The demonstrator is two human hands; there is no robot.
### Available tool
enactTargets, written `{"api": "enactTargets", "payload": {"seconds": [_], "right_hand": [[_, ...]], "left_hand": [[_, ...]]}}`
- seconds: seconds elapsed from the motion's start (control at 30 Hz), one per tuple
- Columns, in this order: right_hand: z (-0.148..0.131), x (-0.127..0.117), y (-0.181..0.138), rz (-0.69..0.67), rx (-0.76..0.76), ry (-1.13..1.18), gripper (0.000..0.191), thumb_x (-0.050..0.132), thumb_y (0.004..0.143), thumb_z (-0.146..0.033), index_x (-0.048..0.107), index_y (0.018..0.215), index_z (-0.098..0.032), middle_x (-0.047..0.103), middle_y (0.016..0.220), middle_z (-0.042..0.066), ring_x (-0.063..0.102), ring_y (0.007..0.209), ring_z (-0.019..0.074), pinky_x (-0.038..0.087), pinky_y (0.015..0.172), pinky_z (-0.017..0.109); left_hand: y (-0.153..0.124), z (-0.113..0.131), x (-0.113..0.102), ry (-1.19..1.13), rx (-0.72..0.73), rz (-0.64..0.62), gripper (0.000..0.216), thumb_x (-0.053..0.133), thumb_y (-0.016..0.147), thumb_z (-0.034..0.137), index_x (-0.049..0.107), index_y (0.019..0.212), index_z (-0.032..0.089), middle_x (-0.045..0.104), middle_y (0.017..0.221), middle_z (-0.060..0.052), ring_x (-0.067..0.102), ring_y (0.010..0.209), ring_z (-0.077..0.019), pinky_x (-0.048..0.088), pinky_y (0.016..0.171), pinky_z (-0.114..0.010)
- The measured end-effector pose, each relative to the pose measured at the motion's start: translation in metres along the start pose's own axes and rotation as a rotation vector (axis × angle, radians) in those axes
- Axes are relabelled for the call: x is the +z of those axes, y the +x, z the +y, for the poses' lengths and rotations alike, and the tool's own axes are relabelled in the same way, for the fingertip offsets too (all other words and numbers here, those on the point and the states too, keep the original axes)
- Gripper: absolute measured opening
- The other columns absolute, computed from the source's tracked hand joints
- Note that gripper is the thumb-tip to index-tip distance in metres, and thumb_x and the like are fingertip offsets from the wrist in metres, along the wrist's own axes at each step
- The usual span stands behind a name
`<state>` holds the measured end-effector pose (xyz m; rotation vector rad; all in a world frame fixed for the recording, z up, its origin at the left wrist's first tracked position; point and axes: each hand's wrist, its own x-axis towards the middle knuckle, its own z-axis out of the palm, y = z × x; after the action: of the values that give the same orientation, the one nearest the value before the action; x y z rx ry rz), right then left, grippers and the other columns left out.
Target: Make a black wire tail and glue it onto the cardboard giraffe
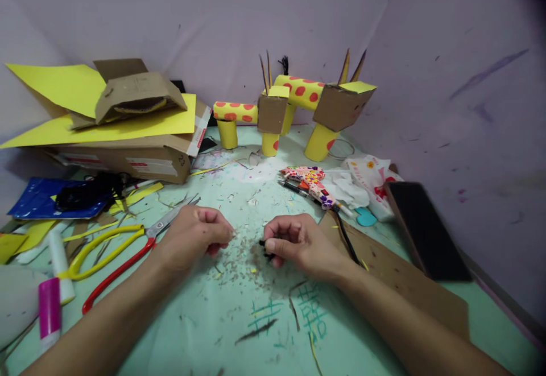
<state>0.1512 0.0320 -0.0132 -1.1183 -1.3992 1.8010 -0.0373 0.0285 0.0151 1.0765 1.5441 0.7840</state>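
My left hand (197, 235) rests on the green table (239, 330) with its fingers curled into a pinch; what it holds is too small to make out. My right hand (294, 242) lies a little to its right, fingers closed on a small black piece (265, 248). Paper scraps (243, 251) litter the table between the two hands. Large scissors (123, 248) with one yellow and one red handle lie just left of my left hand.
Two yellow cardboard animals with red spots (298, 108) stand at the back. A patterned glue gun (313, 182) and a dark phone (426, 228) lie to the right. A cardboard box with yellow sheets (128, 131) sits back left. A glue stick (50, 310) lies near left.
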Motion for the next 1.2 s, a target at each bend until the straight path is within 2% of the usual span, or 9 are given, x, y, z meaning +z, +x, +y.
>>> {"api": "enactTargets", "payload": {"seconds": [0.17, 0.3, 0.5, 0.57, 0.73, 0.8, 0.93, 1.1, 1.2], "right_hand": [[0.006, -0.001, 0.002, -0.026, 0.018, 0.116, 0.026, 0.075, 0.06, -0.031, 0.058, 0.068, -0.014, 0.059, 0.056, -0.004, 0.054, 0.04, 0.0062, 0.042, 0.041, 0.018], [0.008, 0.0, 0.004, -0.005, 0.027, 0.173, 0.03, 0.077, 0.058, -0.035, 0.058, 0.069, -0.014, 0.06, 0.056, -0.004, 0.053, 0.038, 0.0058, 0.042, 0.04, 0.018], [0.007, 0.001, 0.003, 0.013, 0.01, 0.162, 0.031, 0.076, 0.06, -0.039, 0.058, 0.071, -0.016, 0.059, 0.058, -0.003, 0.051, 0.04, 0.006, 0.04, 0.042, 0.019], [0.005, 0.002, 0.001, -0.001, -0.06, 0.103, 0.027, 0.075, 0.063, -0.037, 0.06, 0.07, -0.016, 0.059, 0.063, -0.002, 0.051, 0.045, 0.0069, 0.041, 0.046, 0.021], [0.005, 0.006, -0.001, 0.046, -0.325, -0.133, 0.007, 0.07, 0.066, -0.022, 0.066, 0.063, -0.017, 0.061, 0.09, 0.006, 0.057, 0.081, 0.0151, 0.043, 0.068, 0.026], [0.007, 0.007, 0.0, 0.058, -0.299, -0.111, 0.007, 0.069, 0.067, -0.023, 0.067, 0.064, -0.016, 0.062, 0.087, 0.006, 0.057, 0.075, 0.014, 0.043, 0.065, 0.027], [0.01, 0.008, 0.001, 0.082, -0.103, 0.027, 0.018, 0.073, 0.062, -0.03, 0.064, 0.068, -0.015, 0.061, 0.066, 0.0, 0.049, 0.049, 0.0077, 0.04, 0.048, 0.023], [0.008, 0.008, 0.001, 0.122, -0.047, 0.18, 0.025, 0.078, 0.058, -0.034, 0.066, 0.068, -0.014, 0.062, 0.058, -0.001, 0.051, 0.043, 0.0061, 0.042, 0.043, 0.019], [0.007, 0.007, 0.002, 0.138, 0.005, 0.292, 0.028, 0.08, 0.055, -0.034, 0.065, 0.066, -0.014, 0.061, 0.053, -0.003, 0.05, 0.038, 0.0051, 0.04, 0.037, 0.016]], "left_hand": [[-0.003, 0.004, 0.0, 0.114, 0.042, 0.066, 0.009, 0.061, 0.05, 0.02, 0.058, 0.044, 0.015, 0.047, 0.034, 0.005, 0.037, 0.037, -0.0065, 0.026, 0.04, -0.02], [-0.002, 0.0, 0.001, 0.044, 0.059, 0.003, 0.009, 0.064, 0.054, 0.024, 0.061, 0.05, 0.016, 0.048, 0.037, 0.005, 0.038, 0.038, -0.0073, 0.028, 0.041, -0.021], [0.002, -0.005, 0.003, 0.004, 0.063, -0.037, 0.015, 0.064, 0.056, 0.024, 0.055, 0.046, 0.016, 0.047, 0.036, 0.005, 0.038, 0.037, -0.0067, 0.027, 0.04, -0.02], [0.001, -0.006, 0.005, -0.038, 0.038, -0.015, 0.016, 0.064, 0.054, 0.023, 0.053, 0.045, 0.016, 0.045, 0.034, 0.005, 0.037, 0.035, -0.0057, 0.025, 0.039, -0.02], [-0.006, -0.009, 0.015, -0.215, -0.109, -0.041, 0.016, 0.063, 0.053, 0.024, 0.051, 0.044, 0.015, 0.046, 0.035, 0.006, 0.034, 0.031, -0.0037, 0.019, 0.035, -0.018], [-0.01, -0.01, 0.02, -0.233, -0.122, -0.076, 0.014, 0.061, 0.052, 0.022, 0.052, 0.045, 0.015, 0.045, 0.036, 0.006, 0.034, 0.031, -0.0032, 0.019, 0.035, -0.018], [-0.014, -0.009, 0.025, -0.18, -0.074, -0.07, 0.01, 0.061, 0.054, 0.022, 0.055, 0.05, 0.014, 0.043, 0.036, 0.007, 0.034, 0.034, -0.0036, 0.019, 0.037, -0.018], [-0.014, -0.008, 0.024, -0.022, -0.027, 0.002, 0.011, 0.058, 0.057, 0.023, 0.053, 0.05, 0.016, 0.042, 0.034, 0.006, 0.033, 0.036, -0.0056, 0.022, 0.039, -0.019], [-0.01, -0.01, 0.023, 0.032, 0.021, 0.116, 0.019, 0.059, 0.06, 0.026, 0.045, 0.049, 0.018, 0.039, 0.035, 0.008, 0.032, 0.037, -0.0059, 0.023, 0.038, -0.019]]}}
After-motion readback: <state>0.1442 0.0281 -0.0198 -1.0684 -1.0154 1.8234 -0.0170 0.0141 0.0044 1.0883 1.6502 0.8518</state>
